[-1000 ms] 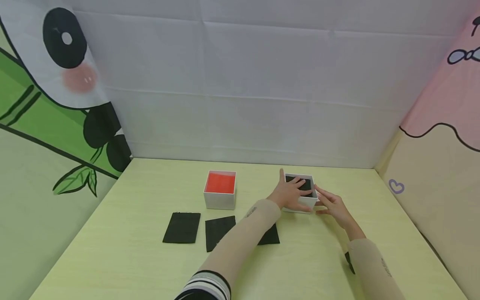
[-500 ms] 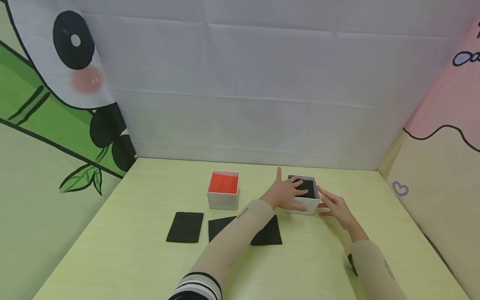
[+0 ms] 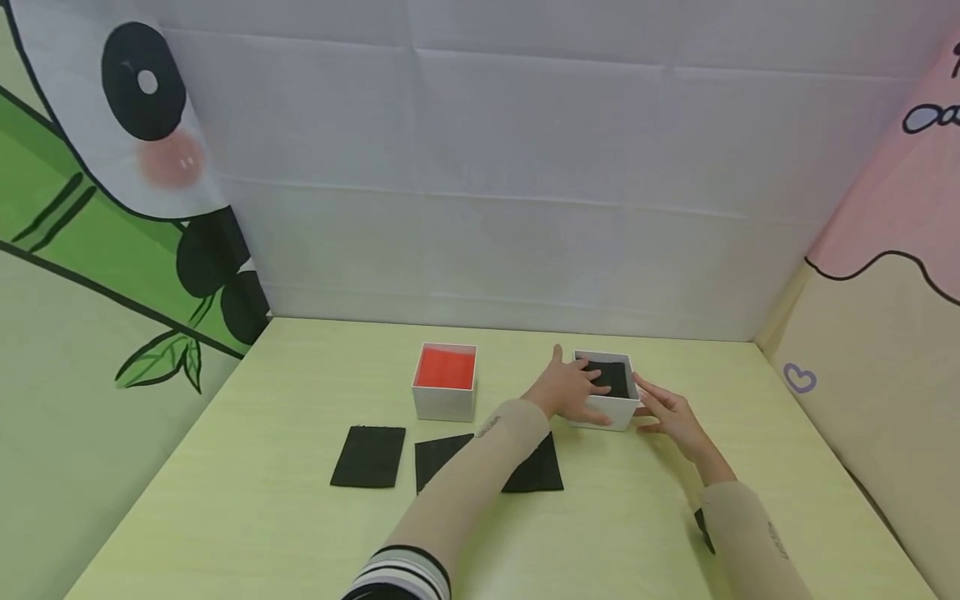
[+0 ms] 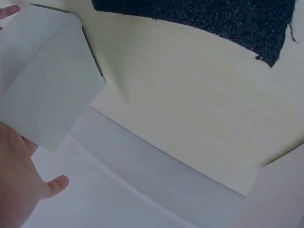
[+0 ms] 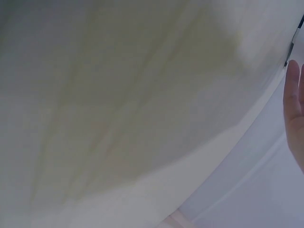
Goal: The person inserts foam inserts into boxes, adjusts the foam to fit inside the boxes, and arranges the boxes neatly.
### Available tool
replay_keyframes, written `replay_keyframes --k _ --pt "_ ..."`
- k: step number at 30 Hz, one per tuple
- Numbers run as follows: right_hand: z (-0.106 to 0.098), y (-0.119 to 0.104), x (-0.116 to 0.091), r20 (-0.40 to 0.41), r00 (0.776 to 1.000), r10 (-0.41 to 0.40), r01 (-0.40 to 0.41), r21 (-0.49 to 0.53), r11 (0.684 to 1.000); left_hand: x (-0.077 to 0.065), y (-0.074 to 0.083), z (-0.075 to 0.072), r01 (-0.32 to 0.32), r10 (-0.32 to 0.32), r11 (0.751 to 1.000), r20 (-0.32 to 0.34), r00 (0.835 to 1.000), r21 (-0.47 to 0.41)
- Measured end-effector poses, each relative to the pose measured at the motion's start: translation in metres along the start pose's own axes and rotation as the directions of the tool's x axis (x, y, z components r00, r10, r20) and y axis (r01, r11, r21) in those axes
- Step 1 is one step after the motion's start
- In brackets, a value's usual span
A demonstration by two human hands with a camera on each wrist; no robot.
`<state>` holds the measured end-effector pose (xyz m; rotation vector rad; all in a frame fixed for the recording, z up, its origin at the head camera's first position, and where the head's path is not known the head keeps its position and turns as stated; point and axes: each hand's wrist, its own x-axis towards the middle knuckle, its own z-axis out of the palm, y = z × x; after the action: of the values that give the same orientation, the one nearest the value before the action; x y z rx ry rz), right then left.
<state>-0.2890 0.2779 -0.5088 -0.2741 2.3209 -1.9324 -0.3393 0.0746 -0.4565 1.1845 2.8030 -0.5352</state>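
A white box (image 3: 613, 411) stands at the right of the table with black cloth (image 3: 613, 377) inside. Over its left side and top spreads my left hand (image 3: 568, 392), fingers straight and apart, some reaching over the cloth. My right hand (image 3: 670, 418) rests its extended fingertips against the box's right side. In the left wrist view the pale box (image 4: 52, 80) sits beside the left hand (image 4: 19, 178), whose thumb sticks out. Only an edge of the right hand (image 5: 294, 114) shows in the right wrist view.
Left of the hands stands a second white box (image 3: 442, 405) holding red cloth (image 3: 446, 368). Nearer me lie black cloth squares: one at left (image 3: 367, 457), others partly under my left sleeve (image 3: 472, 492). A small dark piece (image 3: 702, 531) shows beside my right sleeve.
My left hand's fingers have drawn slightly left and back, showing more of the black cloth in the box. The right hand stays at the box's side. The view has shifted a little.
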Motion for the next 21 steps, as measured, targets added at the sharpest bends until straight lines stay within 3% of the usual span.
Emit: replay_keyframes --k 5,8,14,21 --pt "0.001 -0.002 -0.001 -0.006 1.000 0.015 -0.015 -0.007 1.000 -0.002 0.001 -0.001 0.003 -0.003 1.000 -0.006 1.000 -0.005" --pt "0.002 -0.002 -0.002 -0.006 1.000 0.029 -0.029 -0.012 0.999 -0.005 0.002 0.002 -0.003 0.003 1.000 -0.042 0.999 -0.015" --pt "0.003 -0.003 -0.005 -0.008 1.000 0.001 -0.001 -0.018 1.000 -0.010 0.000 0.004 -0.007 0.003 0.999 -0.133 0.991 -0.032" --pt "0.003 -0.007 -0.004 -0.016 0.999 -0.033 0.033 -0.045 0.998 -0.017 -0.003 0.002 -0.006 0.001 0.999 -0.154 0.988 -0.032"
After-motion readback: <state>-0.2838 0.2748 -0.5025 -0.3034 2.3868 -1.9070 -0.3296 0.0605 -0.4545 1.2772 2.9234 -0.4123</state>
